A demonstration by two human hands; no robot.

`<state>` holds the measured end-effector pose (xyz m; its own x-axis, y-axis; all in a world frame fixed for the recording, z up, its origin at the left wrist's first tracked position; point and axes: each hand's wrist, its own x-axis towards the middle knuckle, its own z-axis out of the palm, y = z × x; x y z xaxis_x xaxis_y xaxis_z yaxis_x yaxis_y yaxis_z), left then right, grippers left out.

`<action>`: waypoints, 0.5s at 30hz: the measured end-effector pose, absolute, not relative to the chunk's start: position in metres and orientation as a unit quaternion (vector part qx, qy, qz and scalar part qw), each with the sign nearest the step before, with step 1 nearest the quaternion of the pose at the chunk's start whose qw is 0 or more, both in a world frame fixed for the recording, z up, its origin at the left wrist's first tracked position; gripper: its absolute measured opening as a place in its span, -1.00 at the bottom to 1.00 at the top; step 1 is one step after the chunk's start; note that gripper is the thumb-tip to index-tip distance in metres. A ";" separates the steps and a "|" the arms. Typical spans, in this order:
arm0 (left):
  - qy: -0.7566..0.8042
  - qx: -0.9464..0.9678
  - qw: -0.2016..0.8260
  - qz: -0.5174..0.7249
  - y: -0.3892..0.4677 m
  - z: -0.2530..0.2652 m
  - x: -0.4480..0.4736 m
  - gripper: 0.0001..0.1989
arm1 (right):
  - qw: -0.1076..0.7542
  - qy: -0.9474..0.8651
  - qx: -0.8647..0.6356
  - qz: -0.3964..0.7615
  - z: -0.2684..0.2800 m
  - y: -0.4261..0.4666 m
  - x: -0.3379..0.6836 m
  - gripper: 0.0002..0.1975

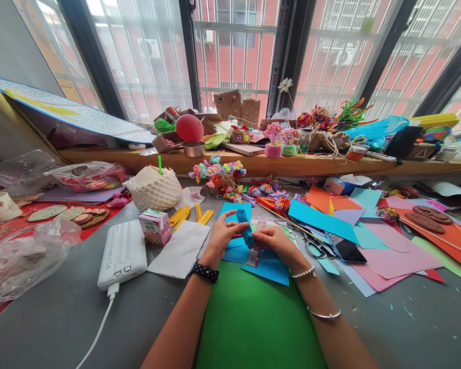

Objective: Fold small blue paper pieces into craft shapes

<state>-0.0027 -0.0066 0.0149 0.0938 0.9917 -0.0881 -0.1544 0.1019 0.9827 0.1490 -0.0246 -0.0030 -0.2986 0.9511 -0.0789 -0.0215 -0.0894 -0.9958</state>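
Between my two hands is a small folded piece of blue paper (245,229), held up off the table. My left hand (225,233) pinches it from the left, with thumb and fingers on its side and top. From the right, the fingertips of my right hand (274,243) close on its lower edge. Flat blue paper sheets (272,271) lie under my hands, with a small printed strip (254,258) on them. Nearby on the right are scissors (317,249) and a phone (345,249).
Left of my hands are a white napkin (182,247), a small drink carton (155,227), a white power bank (123,254) with a cable and a coconut (155,188) with a straw. Coloured paper sheets (399,261) spread at right. Craft flowers (218,174) stand behind.
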 end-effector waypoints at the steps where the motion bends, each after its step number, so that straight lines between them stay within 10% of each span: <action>1: 0.462 0.455 0.582 0.491 -0.007 0.015 -0.003 -0.37 | 0.406 -0.541 -0.431 0.598 -0.002 -0.025 0.149 -0.67; 15: 0.459 0.458 0.580 0.493 -0.006 0.013 -0.003 -0.38 | 0.410 -0.524 -0.435 0.606 -0.005 -0.023 0.149 -0.72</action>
<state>-0.0025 -0.0061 0.0130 0.0914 0.9925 -0.0809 -0.1521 0.0942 0.9839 0.1485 -0.0231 -0.0050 -0.2843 0.9538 -0.0976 -0.0414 -0.1139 -0.9926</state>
